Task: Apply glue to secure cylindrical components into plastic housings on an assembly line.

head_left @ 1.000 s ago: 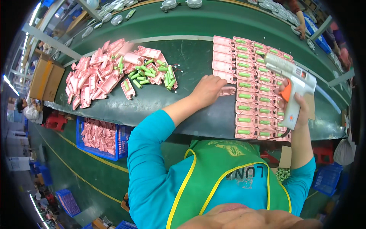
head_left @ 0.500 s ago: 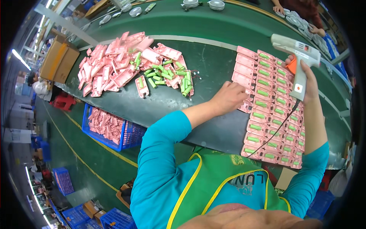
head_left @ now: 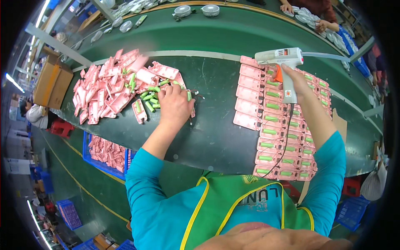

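Note:
My right hand (head_left: pixel 295 83) is closed round the handle of a white-grey glue gun (head_left: pixel 277 54) with an orange trigger. The gun points left above rows of pink plastic shells (head_left: pixel 266 146), many holding a green battery (head_left: pixel 270 131). Its cord hangs down over the shells. The leftmost column of shells (head_left: pixel 248 119) has no batteries. My left hand (head_left: pixel 174 109) reaches into a heap of loose green batteries (head_left: pixel 150 100), fingers curled down, with one battery (head_left: pixel 189 96) beside the thumb and index finger. The fingertips are partly hidden.
A large pile of pink shells (head_left: pixel 109 89) lies left of the batteries on the dark green table (head_left: pixel 212 137). Below its edge stands a blue crate (head_left: pixel 105 165) of pink parts. White fans (head_left: pixel 210 11) sit at the far side, where another person's hand (head_left: pixel 321 26) handles white parts.
My left hand has left the shell rows and moved left to the loose batteries. The glue gun has come left in my right hand, over the upper shells. The whole view has shifted slightly.

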Demonstrator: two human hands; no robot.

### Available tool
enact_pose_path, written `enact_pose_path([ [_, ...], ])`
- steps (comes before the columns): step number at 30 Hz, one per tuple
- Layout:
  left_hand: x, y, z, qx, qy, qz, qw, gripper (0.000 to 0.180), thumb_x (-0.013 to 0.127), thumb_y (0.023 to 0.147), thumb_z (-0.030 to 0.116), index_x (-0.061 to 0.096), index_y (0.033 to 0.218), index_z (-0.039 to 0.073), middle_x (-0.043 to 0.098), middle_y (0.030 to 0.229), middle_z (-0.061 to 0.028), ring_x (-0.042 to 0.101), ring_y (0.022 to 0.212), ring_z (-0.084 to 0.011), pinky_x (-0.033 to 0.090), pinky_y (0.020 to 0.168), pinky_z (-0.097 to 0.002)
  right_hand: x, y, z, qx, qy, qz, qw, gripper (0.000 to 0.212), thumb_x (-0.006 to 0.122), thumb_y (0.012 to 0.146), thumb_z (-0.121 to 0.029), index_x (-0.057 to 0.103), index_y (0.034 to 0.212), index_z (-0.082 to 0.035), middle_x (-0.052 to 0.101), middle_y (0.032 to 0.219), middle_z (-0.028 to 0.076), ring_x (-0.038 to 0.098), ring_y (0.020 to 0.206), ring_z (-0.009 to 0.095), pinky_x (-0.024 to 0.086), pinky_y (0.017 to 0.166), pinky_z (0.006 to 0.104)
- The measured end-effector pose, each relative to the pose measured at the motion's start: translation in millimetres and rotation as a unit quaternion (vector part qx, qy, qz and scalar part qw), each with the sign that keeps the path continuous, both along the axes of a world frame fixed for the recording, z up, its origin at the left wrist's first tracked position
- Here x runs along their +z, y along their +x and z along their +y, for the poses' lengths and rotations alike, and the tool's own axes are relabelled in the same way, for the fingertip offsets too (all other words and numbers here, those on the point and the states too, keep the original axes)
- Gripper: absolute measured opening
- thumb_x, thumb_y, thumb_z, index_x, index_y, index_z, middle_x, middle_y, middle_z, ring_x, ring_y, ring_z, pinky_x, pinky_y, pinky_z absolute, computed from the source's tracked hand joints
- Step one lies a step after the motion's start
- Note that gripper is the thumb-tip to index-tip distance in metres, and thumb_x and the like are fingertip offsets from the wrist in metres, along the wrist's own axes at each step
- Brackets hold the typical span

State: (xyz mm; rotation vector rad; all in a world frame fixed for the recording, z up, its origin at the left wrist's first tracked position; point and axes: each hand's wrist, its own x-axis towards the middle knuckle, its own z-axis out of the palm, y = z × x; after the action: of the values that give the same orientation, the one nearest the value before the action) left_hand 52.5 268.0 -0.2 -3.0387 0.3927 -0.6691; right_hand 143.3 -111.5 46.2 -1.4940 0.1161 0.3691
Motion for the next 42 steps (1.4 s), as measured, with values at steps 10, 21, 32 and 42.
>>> enact_pose_path([
  [10, -7.7, -2.0, -8.6, 0.024, -0.076, 0.099, 0.992, 0.024, 0.075, 0.066, 0.019, 0.068, 0.087, 0.009, 0.059, 0.097, -0.0064, 0.054, 0.1, -0.0266, 0.039, 0.081, -0.0436, -16.8, 13.1, 8.0, 0.003, -0.049, 0.037, 0.998, 0.041, 0.061, 0.091, -0.044, 0.06, 0.11, -0.008, 0.069, 0.097, 0.006, 0.065, 0.088, 0.017, 0.052, 0.071, 0.0349],
  [21, 36.6, -5.3, -21.2, -0.126, -0.633, 0.313, 0.697, 0.026, 0.068, 0.083, 0.002, 0.063, 0.109, 0.002, 0.064, 0.095, -0.0005, 0.059, 0.089, -0.0082, 0.048, 0.077, -0.0245, -20.4, 12.1, 6.6, 0.029, -0.057, 0.025, 0.998, 0.037, 0.06, 0.093, -0.039, 0.06, 0.108, -0.005, 0.066, 0.092, 0.006, 0.064, 0.084, 0.017, 0.051, 0.072, 0.0344],
  [32, 33.2, 116.0, -95.9, -0.18, -0.415, 0.236, 0.86, 0.027, 0.063, 0.09, 0.027, 0.073, 0.109, 0.011, 0.067, 0.102, -0.0132, 0.063, 0.096, -0.0287, 0.049, 0.086, -0.0366, -15.7, 5.0, -14.3, 0.025, -0.156, 0.021, 0.987, 0.042, 0.06, 0.093, -0.04, 0.061, 0.111, -0.002, 0.065, 0.091, 0.005, 0.064, 0.079, 0.016, 0.052, 0.064, 0.0302],
  [42, -48.0, 218.3, -161.2, -0.193, -0.293, 0.201, 0.914, 0.019, 0.067, 0.083, 0.021, 0.074, 0.098, 0.011, 0.065, 0.108, -0.0151, 0.057, 0.107, -0.0344, 0.046, 0.096, -0.042, -31.0, -0.6, -22.7, 0.015, 0.012, 0.014, 1.0, 0.039, 0.058, 0.096, -0.036, 0.058, 0.117, -0.003, 0.066, 0.101, 0.009, 0.066, 0.094, 0.021, 0.056, 0.074, 0.034],
])
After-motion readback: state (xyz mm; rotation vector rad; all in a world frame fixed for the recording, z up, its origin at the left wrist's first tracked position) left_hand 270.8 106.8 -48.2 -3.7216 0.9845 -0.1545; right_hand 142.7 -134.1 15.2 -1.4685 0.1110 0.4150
